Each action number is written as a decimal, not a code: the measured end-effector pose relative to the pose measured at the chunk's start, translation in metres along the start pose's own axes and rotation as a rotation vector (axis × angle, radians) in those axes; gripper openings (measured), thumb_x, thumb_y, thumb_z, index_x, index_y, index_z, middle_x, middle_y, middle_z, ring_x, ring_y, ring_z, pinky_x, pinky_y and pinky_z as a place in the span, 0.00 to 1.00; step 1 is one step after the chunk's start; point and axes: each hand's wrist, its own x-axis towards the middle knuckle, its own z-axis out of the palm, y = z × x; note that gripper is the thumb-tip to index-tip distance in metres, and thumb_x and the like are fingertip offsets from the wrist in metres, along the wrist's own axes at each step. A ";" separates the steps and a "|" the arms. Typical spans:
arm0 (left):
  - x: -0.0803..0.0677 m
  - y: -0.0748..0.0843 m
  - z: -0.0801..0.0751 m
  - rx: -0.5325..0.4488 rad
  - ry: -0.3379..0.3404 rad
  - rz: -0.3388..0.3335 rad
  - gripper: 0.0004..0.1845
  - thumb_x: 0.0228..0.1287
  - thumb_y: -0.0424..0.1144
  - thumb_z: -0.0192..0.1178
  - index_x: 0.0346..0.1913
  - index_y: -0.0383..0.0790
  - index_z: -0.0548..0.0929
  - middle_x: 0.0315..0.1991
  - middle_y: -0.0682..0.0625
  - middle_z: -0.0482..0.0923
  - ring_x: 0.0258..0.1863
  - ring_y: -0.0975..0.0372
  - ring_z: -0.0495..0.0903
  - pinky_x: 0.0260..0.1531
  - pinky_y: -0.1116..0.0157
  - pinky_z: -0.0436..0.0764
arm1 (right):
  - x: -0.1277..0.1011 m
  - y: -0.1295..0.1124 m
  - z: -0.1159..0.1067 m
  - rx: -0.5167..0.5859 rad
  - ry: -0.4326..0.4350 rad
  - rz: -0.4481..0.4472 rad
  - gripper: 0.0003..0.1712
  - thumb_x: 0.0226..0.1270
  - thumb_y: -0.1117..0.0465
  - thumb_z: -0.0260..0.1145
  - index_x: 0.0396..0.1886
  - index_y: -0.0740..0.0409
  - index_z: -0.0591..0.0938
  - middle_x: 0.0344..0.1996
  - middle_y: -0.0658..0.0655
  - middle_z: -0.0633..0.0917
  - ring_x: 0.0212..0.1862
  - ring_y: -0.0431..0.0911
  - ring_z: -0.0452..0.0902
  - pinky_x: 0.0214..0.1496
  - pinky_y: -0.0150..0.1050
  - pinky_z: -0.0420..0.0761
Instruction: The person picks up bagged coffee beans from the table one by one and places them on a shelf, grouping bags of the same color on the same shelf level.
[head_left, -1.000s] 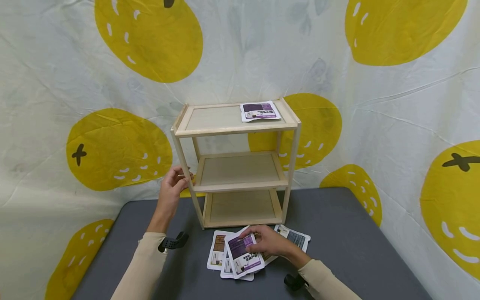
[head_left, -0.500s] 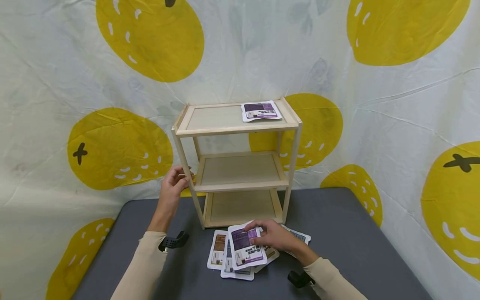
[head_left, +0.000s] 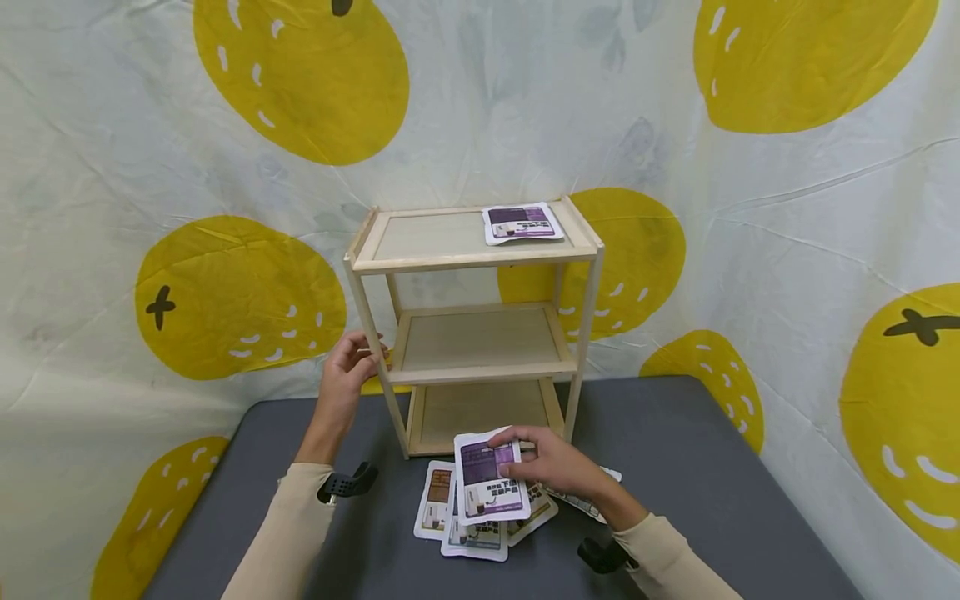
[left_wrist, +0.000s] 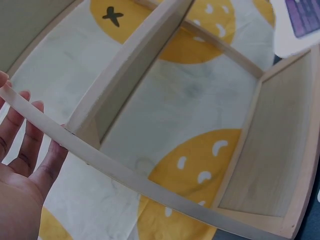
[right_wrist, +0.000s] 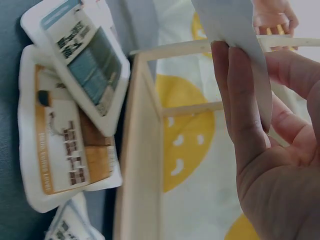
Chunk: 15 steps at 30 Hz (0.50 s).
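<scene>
Fingers of the right hand [head_left: 551, 463] pinch a purple packet [head_left: 489, 478] just above the desk [head_left: 675, 467] pile. The left hand [head_left: 345, 371] grips the shelf [head_left: 472, 325] post, likely steadying it.

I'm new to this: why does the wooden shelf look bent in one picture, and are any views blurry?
Left wrist view: the wide lens bows the shelf post. Right wrist view: the held packet is close and soft. Head view: even light, sharp.
</scene>
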 end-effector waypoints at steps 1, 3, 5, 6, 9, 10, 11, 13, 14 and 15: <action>0.000 0.000 0.000 -0.001 -0.001 0.002 0.11 0.75 0.34 0.57 0.57 0.38 0.77 0.46 0.49 0.80 0.52 0.44 0.80 0.48 0.65 0.84 | 0.000 -0.003 0.000 -0.001 0.000 -0.001 0.23 0.70 0.71 0.66 0.63 0.70 0.76 0.53 0.71 0.82 0.45 0.55 0.88 0.44 0.50 0.88; 0.000 -0.001 0.000 -0.001 -0.002 0.004 0.11 0.75 0.34 0.57 0.57 0.38 0.77 0.46 0.49 0.80 0.52 0.44 0.80 0.48 0.65 0.84 | -0.001 -0.009 0.000 -0.009 -0.002 -0.007 0.24 0.70 0.70 0.65 0.64 0.69 0.75 0.52 0.71 0.83 0.45 0.55 0.88 0.42 0.48 0.88; 0.000 -0.001 0.000 0.003 0.000 0.006 0.11 0.75 0.34 0.57 0.57 0.39 0.77 0.46 0.49 0.80 0.52 0.44 0.80 0.48 0.65 0.84 | -0.001 -0.016 0.000 -0.031 0.002 -0.017 0.24 0.71 0.70 0.65 0.65 0.68 0.75 0.51 0.71 0.84 0.45 0.54 0.88 0.41 0.47 0.88; 0.000 -0.001 0.000 0.003 0.001 0.005 0.11 0.75 0.34 0.57 0.57 0.38 0.77 0.46 0.49 0.80 0.51 0.44 0.80 0.48 0.65 0.84 | -0.002 -0.020 0.000 -0.040 0.003 -0.019 0.24 0.71 0.69 0.65 0.65 0.67 0.75 0.51 0.70 0.84 0.45 0.53 0.88 0.41 0.46 0.88; 0.000 -0.001 0.000 0.010 0.003 0.006 0.12 0.76 0.33 0.56 0.58 0.35 0.75 0.45 0.50 0.80 0.51 0.44 0.81 0.48 0.65 0.84 | -0.003 -0.031 -0.001 -0.058 0.001 -0.039 0.24 0.72 0.68 0.65 0.66 0.66 0.75 0.50 0.69 0.85 0.45 0.52 0.88 0.41 0.46 0.88; 0.000 -0.001 -0.001 0.009 0.002 0.007 0.13 0.76 0.33 0.56 0.58 0.33 0.75 0.45 0.50 0.80 0.51 0.44 0.81 0.48 0.66 0.84 | -0.003 -0.036 -0.002 -0.065 0.001 -0.049 0.24 0.72 0.68 0.65 0.66 0.65 0.75 0.50 0.69 0.85 0.44 0.52 0.88 0.41 0.45 0.88; 0.000 -0.001 -0.001 0.008 0.000 0.008 0.14 0.76 0.32 0.56 0.59 0.31 0.74 0.45 0.50 0.80 0.51 0.44 0.81 0.48 0.65 0.84 | -0.004 -0.040 -0.002 -0.077 0.004 -0.057 0.24 0.72 0.68 0.65 0.66 0.65 0.75 0.50 0.68 0.85 0.43 0.50 0.88 0.39 0.43 0.88; 0.000 -0.001 -0.001 0.005 -0.003 0.009 0.15 0.75 0.32 0.56 0.59 0.29 0.73 0.46 0.49 0.80 0.51 0.44 0.81 0.48 0.65 0.84 | -0.005 -0.048 -0.004 -0.089 0.003 -0.077 0.25 0.72 0.68 0.65 0.66 0.64 0.75 0.49 0.68 0.85 0.42 0.50 0.88 0.38 0.42 0.87; 0.000 0.000 -0.001 0.003 -0.005 0.010 0.15 0.75 0.32 0.56 0.59 0.29 0.73 0.46 0.49 0.80 0.51 0.44 0.81 0.48 0.65 0.84 | -0.005 -0.052 -0.005 -0.100 0.003 -0.090 0.25 0.72 0.68 0.65 0.66 0.64 0.75 0.50 0.68 0.85 0.42 0.50 0.88 0.38 0.40 0.86; 0.000 0.000 -0.001 0.000 -0.005 0.011 0.14 0.75 0.32 0.56 0.59 0.31 0.74 0.46 0.48 0.80 0.51 0.44 0.81 0.48 0.65 0.84 | -0.005 -0.055 -0.006 -0.105 0.003 -0.099 0.25 0.72 0.68 0.65 0.67 0.63 0.75 0.50 0.68 0.85 0.42 0.50 0.88 0.37 0.39 0.86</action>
